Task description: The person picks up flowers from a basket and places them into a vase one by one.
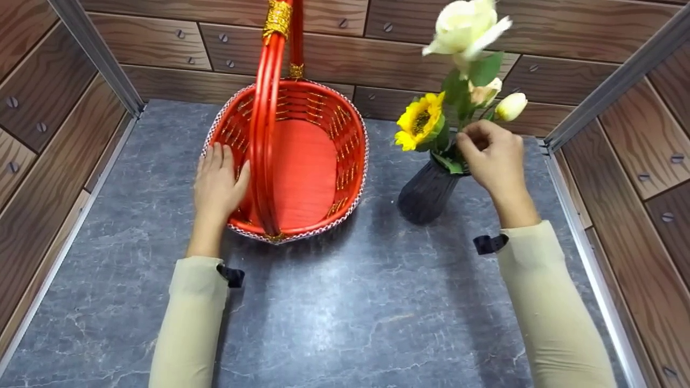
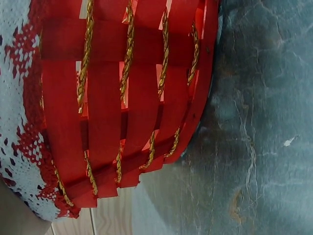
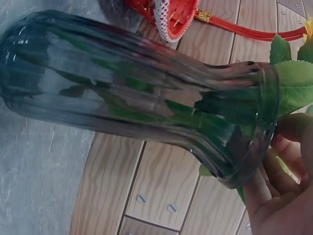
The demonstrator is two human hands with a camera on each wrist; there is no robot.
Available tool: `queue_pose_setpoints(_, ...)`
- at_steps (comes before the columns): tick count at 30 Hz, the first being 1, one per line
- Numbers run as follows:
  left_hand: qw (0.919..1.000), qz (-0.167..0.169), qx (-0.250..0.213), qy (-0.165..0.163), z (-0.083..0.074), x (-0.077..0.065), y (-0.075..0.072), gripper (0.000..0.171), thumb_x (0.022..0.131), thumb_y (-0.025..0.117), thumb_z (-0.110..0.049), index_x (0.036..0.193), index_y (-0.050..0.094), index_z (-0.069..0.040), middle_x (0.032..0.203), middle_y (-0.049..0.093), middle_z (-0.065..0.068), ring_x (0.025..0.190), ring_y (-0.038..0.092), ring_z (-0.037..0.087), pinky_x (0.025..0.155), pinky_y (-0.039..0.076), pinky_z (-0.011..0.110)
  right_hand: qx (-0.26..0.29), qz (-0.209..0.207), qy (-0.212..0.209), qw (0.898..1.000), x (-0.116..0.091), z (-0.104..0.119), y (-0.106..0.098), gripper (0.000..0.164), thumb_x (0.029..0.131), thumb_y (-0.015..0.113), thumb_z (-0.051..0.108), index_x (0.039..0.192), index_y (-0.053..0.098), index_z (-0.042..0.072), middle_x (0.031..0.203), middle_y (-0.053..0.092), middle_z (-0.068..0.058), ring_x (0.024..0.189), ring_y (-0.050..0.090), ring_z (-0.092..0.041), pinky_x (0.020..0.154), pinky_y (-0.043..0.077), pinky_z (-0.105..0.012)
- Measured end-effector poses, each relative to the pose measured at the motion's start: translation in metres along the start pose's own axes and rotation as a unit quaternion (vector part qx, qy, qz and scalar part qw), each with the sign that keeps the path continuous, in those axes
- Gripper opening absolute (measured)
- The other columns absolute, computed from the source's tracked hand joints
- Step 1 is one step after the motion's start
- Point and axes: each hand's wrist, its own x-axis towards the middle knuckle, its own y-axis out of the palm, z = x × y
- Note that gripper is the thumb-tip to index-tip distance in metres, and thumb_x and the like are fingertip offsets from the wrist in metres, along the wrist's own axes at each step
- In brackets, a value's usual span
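Observation:
A red woven basket (image 1: 304, 178) with a tall handle stands on the grey surface. My left hand (image 1: 218, 183) rests on its left rim with fingers straight. The left wrist view shows the basket's outer wall (image 2: 102, 88) with gold cord. To the right stands a dark ribbed glass vase (image 1: 426, 196), see-through in the right wrist view, with green stems inside. It holds a yellow sunflower (image 1: 420, 121), a slightly blurred white rose (image 1: 463, 29) and pale buds (image 1: 511, 106). At the vase's mouth, my right hand (image 1: 496, 156) pinches a flower stem; which flower it belongs to is hidden.
Wood-patterned panels (image 1: 431, 64) enclose the back and both sides. Metal edge strips (image 1: 582, 231) run along the side walls. The grey marbled surface (image 1: 334, 323) stretches in front of the basket and vase.

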Motion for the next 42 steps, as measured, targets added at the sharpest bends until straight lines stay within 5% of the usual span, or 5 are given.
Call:
queue_pose_setpoints(9, 0.9999, -0.007, 0.001, 0.008, 0.001, 0.002, 0.002, 0.074, 0.105, 0.032, -0.050, 0.151, 0.032, 0.007, 0.161, 0.023, 0.027, 0.152, 0.013, 0.039, 0.125, 0.006, 0.049, -0.010, -0.001, -0.006, 1.000, -0.001, 0.003, 0.004, 0.017, 0.089, 0.070, 0.020, 0.094, 0.076, 0.005, 0.087, 0.077, -0.009, 0.066, 0.063, 0.003, 0.062, 0.047, -0.007)
queue_pose_setpoints(16, 0.9999, -0.008, 0.002, 0.007, 0.001, 0.002, 0.003, 0.074, 0.104, 0.034, -0.050, 0.151, 0.033, 0.007, 0.160, 0.024, 0.027, 0.152, 0.014, 0.039, 0.125, 0.007, 0.048, -0.073, 0.046, 0.003, 0.996, -0.003, 0.012, -0.006, 0.020, 0.085, 0.068, 0.017, 0.096, 0.077, 0.002, 0.089, 0.077, -0.014, 0.080, 0.071, -0.033, 0.082, 0.052, -0.047)
queue_pose_setpoints(25, 1.0000, 0.000, -0.001, 0.007, 0.000, 0.003, 0.002, 0.073, 0.104, 0.034, -0.049, 0.152, 0.032, 0.007, 0.161, 0.023, 0.027, 0.152, 0.013, 0.040, 0.125, 0.007, 0.050, -0.048, -0.009, 0.025, 0.998, -0.013, 0.017, -0.021, 0.018, 0.085, 0.075, 0.021, 0.097, 0.079, 0.009, 0.089, 0.078, -0.009, 0.060, 0.053, 0.016, 0.065, 0.043, -0.009)
queue_pose_setpoints(31, 0.9990, -0.018, -0.041, 0.009, 0.002, 0.003, 0.003, 0.072, 0.104, 0.036, -0.049, 0.153, 0.032, 0.004, 0.161, 0.024, 0.025, 0.152, 0.015, 0.039, 0.125, 0.007, 0.050, -0.014, -0.014, 0.016, 1.000, -0.022, 0.016, -0.025, 0.018, 0.087, 0.075, 0.021, 0.098, 0.078, 0.007, 0.091, 0.078, -0.010, 0.063, 0.052, 0.020, 0.060, 0.044, -0.004)
queue_pose_setpoints(42, 0.9463, -0.201, -0.240, 0.082, 0.004, -0.011, -0.018, 0.052, 0.100, 0.059, -0.032, 0.144, 0.053, -0.006, 0.149, 0.050, 0.014, 0.140, 0.043, 0.032, 0.120, 0.028, 0.046, 0.043, -0.005, -0.023, 0.999, -0.057, 0.003, -0.031, 0.022, 0.088, 0.075, 0.017, 0.106, 0.074, 0.004, 0.094, 0.077, -0.008, 0.075, 0.060, 0.013, 0.069, 0.051, -0.006)
